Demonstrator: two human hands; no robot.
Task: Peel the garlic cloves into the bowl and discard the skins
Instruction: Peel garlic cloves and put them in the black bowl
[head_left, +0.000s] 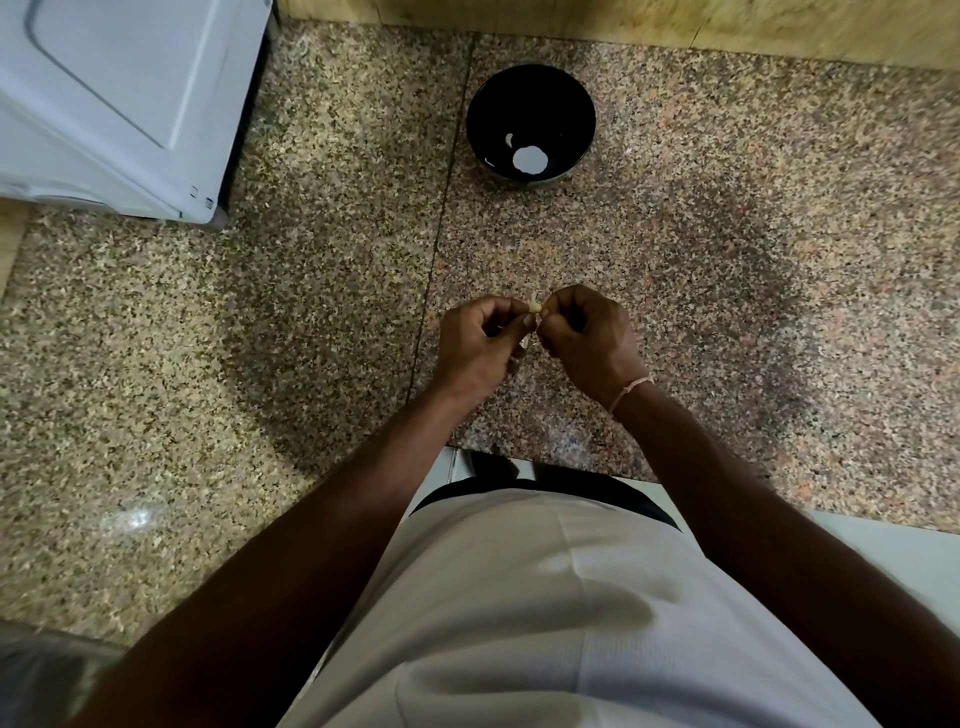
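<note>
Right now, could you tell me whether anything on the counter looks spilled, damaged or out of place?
Nothing stands out. The dark bowl sits upright on the granite counter, apart from both hands. The left hand and right hand pinch one garlic clove above the counter.

Looks like a home kitchen: a speckled granite countertop (675, 234) is seen, a white appliance (119, 98) parked far left, wood paneling (623, 21) behind.

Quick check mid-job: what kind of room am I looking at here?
Most likely a home kitchen: a speckled granite counter, a white appliance at its far left, and a dark bowl beyond both hands peeling a garlic clove.
</note>
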